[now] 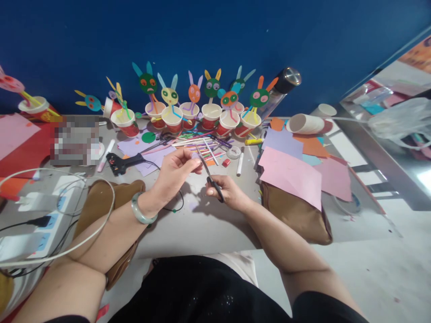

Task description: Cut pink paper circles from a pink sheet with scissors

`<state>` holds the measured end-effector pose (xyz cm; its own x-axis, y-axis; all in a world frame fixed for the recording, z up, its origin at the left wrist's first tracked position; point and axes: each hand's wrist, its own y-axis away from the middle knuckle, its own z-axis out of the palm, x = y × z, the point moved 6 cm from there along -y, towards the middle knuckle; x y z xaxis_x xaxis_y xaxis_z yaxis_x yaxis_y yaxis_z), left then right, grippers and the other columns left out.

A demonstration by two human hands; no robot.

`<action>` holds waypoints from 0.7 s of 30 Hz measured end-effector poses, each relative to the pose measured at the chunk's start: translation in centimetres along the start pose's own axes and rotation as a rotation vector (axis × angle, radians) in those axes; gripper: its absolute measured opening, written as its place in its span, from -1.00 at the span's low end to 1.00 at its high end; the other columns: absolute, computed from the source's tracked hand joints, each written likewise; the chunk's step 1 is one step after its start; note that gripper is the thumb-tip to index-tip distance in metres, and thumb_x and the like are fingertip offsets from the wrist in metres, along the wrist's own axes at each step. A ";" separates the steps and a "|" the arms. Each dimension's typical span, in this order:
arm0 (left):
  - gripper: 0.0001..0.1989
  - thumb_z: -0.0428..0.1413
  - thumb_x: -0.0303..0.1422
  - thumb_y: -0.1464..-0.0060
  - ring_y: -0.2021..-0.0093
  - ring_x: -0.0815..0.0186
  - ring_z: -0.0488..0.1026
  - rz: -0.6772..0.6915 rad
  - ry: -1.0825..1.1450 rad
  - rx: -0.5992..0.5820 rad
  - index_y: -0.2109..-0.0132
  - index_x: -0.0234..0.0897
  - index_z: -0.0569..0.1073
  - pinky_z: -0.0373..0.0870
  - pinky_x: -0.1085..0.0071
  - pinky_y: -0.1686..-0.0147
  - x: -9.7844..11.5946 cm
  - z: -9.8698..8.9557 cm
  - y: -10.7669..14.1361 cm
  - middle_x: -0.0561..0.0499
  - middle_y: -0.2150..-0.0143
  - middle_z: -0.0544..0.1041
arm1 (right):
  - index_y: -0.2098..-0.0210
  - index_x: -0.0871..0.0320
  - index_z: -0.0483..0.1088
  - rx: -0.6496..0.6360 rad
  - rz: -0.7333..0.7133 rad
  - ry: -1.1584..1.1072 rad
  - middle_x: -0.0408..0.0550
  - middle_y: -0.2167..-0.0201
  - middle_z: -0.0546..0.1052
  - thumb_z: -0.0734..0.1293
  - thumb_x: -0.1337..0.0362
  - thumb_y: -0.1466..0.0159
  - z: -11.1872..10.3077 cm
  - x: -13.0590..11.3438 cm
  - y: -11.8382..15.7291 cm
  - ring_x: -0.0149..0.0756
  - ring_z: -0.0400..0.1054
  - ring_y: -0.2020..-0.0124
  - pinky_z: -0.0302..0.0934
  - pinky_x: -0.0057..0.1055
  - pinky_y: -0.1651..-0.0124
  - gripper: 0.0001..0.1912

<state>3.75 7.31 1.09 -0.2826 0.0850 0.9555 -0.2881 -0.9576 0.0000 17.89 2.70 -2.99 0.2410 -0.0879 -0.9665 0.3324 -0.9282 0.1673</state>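
The left hand (177,169) pinches its grip together on a small pale piece (195,156), held above the desk (205,233) just beside the blades of the scissors (213,183), whose handles sit in the closed grip of the right hand (232,193); whether the blades are parted cannot be told. Caution: with the left fingertips this near the blades, a slipping piece or an off-line closure could nick a finger. Snagging the black cord (182,196) looped below the hands could drag the glue gun (125,164) to which it appears connected.
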 end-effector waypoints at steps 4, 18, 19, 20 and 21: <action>-0.83 0.26 -0.35 0.00 0.46 0.43 0.49 0.007 0.007 0.001 0.41 -0.28 0.41 0.50 0.44 0.34 0.0 0.0 0.0 0.09 0.50 0.50 | 0.59 0.15 0.17 0.002 0.004 -0.003 -0.26 0.64 0.17 0.39 -0.44 0.08 0.0 0.0 0.0 -0.47 0.01 0.54 -0.10 -0.44 0.45 -0.25; -0.84 0.26 -0.37 0.03 0.48 0.44 0.49 0.013 0.040 0.026 0.40 -0.30 0.42 0.49 0.46 0.36 0.4 -0.2 -0.1 0.09 0.50 0.52 | 0.60 0.15 0.16 0.009 0.023 -0.005 -0.26 0.65 0.16 0.39 -0.45 0.09 0.0 0.3 -0.1 -0.48 -0.01 0.54 -0.12 -0.44 0.46 -0.24; -0.85 0.26 -0.37 0.03 0.48 0.44 0.49 0.016 0.042 0.028 0.40 -0.30 0.43 0.49 0.46 0.36 0.4 -0.2 -0.1 0.09 0.50 0.53 | 0.60 0.15 0.16 0.010 0.026 -0.007 -0.27 0.65 0.16 0.40 -0.44 0.09 0.1 0.3 -0.1 -0.49 -0.01 0.54 -0.13 -0.44 0.46 -0.25; -0.85 0.27 -0.38 0.03 0.47 0.44 0.50 0.017 0.042 0.030 0.40 -0.30 0.43 0.49 0.46 0.36 0.4 -0.2 -0.1 0.09 0.49 0.53 | 0.60 0.15 0.16 0.011 0.027 -0.010 -0.27 0.65 0.15 0.39 -0.44 0.09 0.1 0.3 -0.1 -0.49 -0.02 0.54 -0.13 -0.45 0.46 -0.25; -0.85 0.27 -0.38 0.03 0.47 0.44 0.50 0.017 0.042 0.032 0.40 -0.30 0.43 0.49 0.46 0.36 0.4 -0.2 -0.1 0.09 0.49 0.53 | 0.60 0.15 0.16 0.012 0.025 -0.013 -0.27 0.65 0.15 0.39 -0.44 0.09 0.1 0.3 -0.1 -0.49 -0.02 0.54 -0.14 -0.45 0.46 -0.25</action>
<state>3.45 7.52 1.38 -0.3260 0.0793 0.9420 -0.2539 -0.9672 -0.0064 17.84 2.77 -3.33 0.2373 -0.1159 -0.9645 0.3154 -0.9299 0.1893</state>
